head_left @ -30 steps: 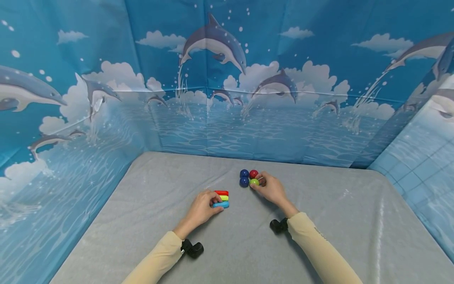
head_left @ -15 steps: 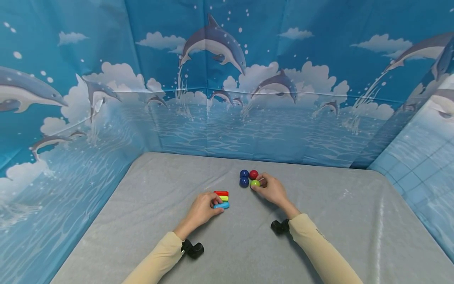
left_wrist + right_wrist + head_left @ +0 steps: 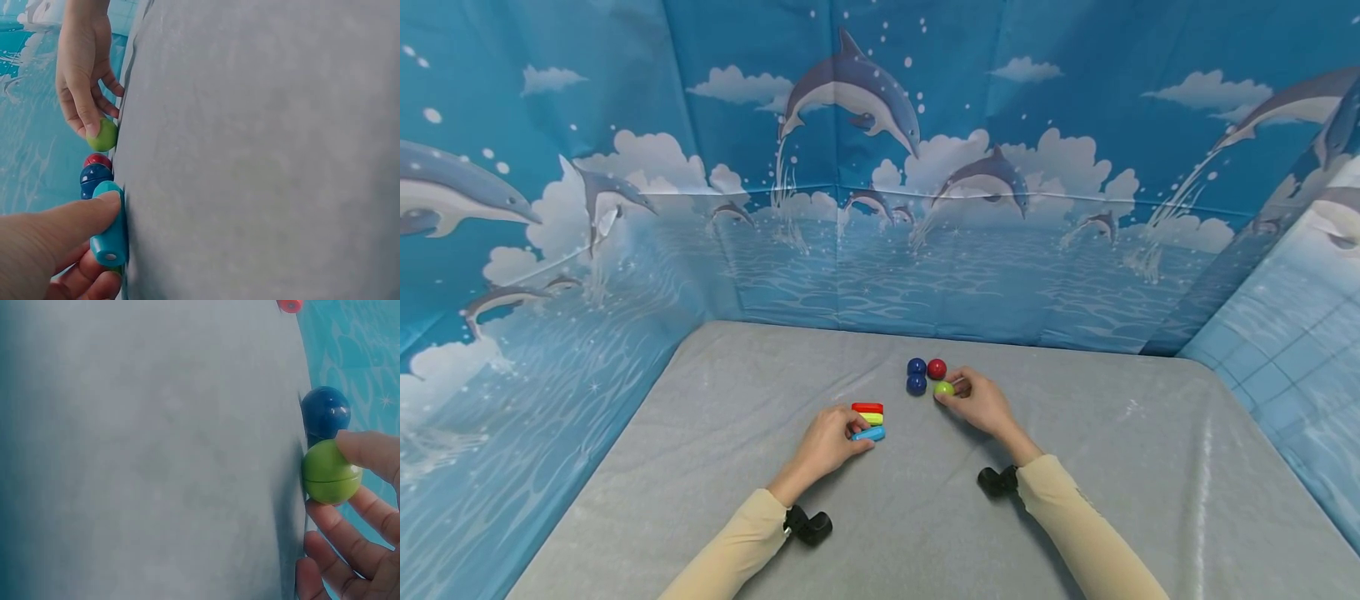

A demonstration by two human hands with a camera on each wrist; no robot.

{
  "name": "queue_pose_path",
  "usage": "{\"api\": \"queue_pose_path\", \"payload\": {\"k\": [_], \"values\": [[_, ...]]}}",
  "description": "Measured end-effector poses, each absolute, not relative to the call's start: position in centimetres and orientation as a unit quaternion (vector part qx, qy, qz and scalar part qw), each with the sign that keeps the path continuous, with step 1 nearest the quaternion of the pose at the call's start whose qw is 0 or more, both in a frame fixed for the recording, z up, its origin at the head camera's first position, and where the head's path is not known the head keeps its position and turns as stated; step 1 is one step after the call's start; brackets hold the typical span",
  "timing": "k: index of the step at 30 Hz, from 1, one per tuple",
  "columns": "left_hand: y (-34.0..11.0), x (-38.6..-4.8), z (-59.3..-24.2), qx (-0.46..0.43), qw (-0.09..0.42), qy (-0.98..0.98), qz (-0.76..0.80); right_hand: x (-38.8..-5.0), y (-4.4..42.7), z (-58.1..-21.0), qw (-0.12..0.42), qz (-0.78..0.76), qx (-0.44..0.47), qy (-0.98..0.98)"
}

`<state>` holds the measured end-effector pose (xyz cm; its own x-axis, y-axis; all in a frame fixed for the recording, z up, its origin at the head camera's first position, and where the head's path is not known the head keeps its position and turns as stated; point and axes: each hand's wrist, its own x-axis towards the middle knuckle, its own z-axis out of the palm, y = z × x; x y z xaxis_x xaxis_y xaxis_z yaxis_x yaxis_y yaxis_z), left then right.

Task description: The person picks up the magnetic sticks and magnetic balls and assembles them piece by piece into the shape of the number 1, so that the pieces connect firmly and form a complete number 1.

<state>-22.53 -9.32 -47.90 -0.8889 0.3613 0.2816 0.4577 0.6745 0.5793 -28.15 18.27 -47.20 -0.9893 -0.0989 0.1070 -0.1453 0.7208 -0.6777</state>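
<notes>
Left hand [image 3: 826,437]: narrow pinch on the light-blue block [image 3: 868,434]. In the left wrist view the thumb lies along the block's near side, fingers bent behind it; the gap between them is no wider than the block. From the head view, the block slants slightly, its right-hand end farther from the person. Just beyond it lie the yellow block [image 3: 874,419], partly covered by the fingers, and the red block [image 3: 868,407], set side by side. Whether the fingertips touch the yellow block: cannot tell.

Right hand [image 3: 983,406]: grip holds the green ball [image 3: 331,472], spread to the ball's width. Thumb on one side, index finger on the other; remaining fingers loosely bent beside it. A seam line shows round the ball. Ball at or just above the grey table cover [image 3: 1075,433]; contact cannot be told.

Near the green ball: red ball [image 3: 936,368] just beyond it, front dark-blue ball [image 3: 916,384] to its left with a small gap, rear dark-blue ball [image 3: 917,366] directly behind the front one.
</notes>
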Motion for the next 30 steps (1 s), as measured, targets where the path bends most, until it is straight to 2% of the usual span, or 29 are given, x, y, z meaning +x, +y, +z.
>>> {"api": "queue_pose_path", "payload": {"k": [12, 21, 30], "values": [[-9.1, -22.5, -47.9, -0.227, 0.068, -0.913, -0.333, -28.0, 19.0, -47.5, 0.021, 0.388, 0.060, -0.919], [-8.6, -22.4, -47.7, -0.225, 0.054, -0.915, -0.330, -27.7, 19.4, -47.5, 0.030, 0.398, 0.074, -0.914], [-7.9, -22.4, -47.6, -0.234, 0.036, -0.916, -0.323, -27.7, 19.6, -47.6, 0.015, 0.419, 0.071, -0.905]]}}
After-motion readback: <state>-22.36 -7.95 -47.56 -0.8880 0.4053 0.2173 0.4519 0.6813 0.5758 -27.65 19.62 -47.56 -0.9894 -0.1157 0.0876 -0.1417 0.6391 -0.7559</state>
